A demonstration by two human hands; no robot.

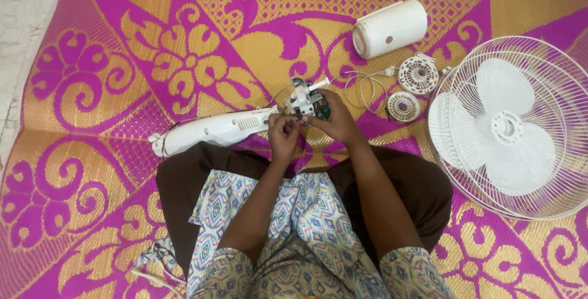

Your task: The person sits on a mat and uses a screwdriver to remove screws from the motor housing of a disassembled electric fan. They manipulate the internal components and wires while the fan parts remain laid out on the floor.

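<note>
Both hands are working mid-teardown: left hand [283, 132] is pinching the wiring while right hand [334, 120] is curling closed around the small fan motor assembly [307, 100], held just above the mat [92, 48] beside the white fan neck housing [211, 130]. Looks like fiddly wire-freeing next, so steady grip needed.

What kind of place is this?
Probably a floor at home: a person sits on a pink and gold woven mat, with a taken-apart white fan and its parts spread around.
</note>
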